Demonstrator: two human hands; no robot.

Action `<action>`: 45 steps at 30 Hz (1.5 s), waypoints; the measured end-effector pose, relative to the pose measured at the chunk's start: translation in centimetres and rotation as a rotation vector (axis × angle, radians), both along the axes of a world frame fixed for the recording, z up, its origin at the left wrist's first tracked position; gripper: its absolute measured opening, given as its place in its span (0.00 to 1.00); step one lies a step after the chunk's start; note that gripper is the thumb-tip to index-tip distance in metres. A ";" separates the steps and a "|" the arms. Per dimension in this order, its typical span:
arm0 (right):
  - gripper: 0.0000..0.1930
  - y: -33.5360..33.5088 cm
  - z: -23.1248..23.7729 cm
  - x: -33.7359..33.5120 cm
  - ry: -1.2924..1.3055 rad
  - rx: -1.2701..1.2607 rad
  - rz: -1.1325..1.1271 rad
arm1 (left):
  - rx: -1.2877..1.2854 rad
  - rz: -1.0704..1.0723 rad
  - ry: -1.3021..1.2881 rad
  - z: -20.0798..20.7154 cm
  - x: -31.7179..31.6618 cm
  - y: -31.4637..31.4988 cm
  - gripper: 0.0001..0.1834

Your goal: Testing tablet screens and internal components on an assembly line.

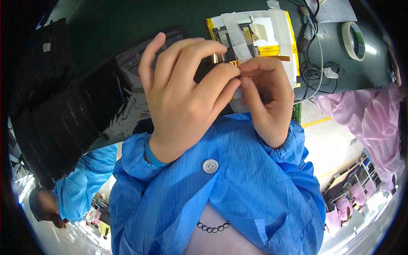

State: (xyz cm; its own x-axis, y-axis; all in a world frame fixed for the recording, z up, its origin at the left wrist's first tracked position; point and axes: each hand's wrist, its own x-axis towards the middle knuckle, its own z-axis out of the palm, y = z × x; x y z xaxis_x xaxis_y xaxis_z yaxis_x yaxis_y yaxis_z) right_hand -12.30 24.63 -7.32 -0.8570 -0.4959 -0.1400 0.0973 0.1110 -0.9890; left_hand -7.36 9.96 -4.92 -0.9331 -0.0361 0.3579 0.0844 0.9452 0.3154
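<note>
Fingertips: my left hand [187, 93] and my right hand [265, 97] meet tip to tip, thumb and forefinger of each pinched closed on a small thin piece [239, 75]. It is almost hidden between them, so I cannot tell what it is.

Thing in hand: the small thin piece is just in front of the flat assembly [250, 40], at its near edge, where an orange flex strip [278, 58] comes out to the side of my right fingers.

Left hand: the other three fingers are curled and lifted, they touch nothing.

Right hand: it is folded over, knuckles up, and holds from the other side.

How to do it well, as I judge: keep the pinch light, and pull flat and slow along the surface, not upward, so the orange flex strip is not bent or torn. I think the wrists should stay low and close to the body for steadiness.

Around the work: the flat assembly has yellow edges and white tape pieces on it, and it lies on a dark green table [127, 25].

Further out: a roll of tape [353, 40] is at the right, grey cables [316, 70] are beside the assembly, and a black tray stack [63, 102] is at the left.

Sleeves: blue work coat cuffs [280, 144] close around both wrists.
</note>
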 end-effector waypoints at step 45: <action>0.21 1.4 -1.2 -1.2 0.828 0.472 0.156 | -0.167 0.052 -0.031 -2.4 -0.8 -0.1 0.06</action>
State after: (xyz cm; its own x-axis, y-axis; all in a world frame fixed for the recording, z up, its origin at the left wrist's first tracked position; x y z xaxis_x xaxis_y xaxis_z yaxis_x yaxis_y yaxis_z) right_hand -13.45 26.04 -8.56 -0.7027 -0.6602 0.2653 -0.6607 0.4671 -0.5876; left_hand -8.18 9.85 -7.36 -0.9422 -0.0273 0.3338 0.0265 0.9875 0.1553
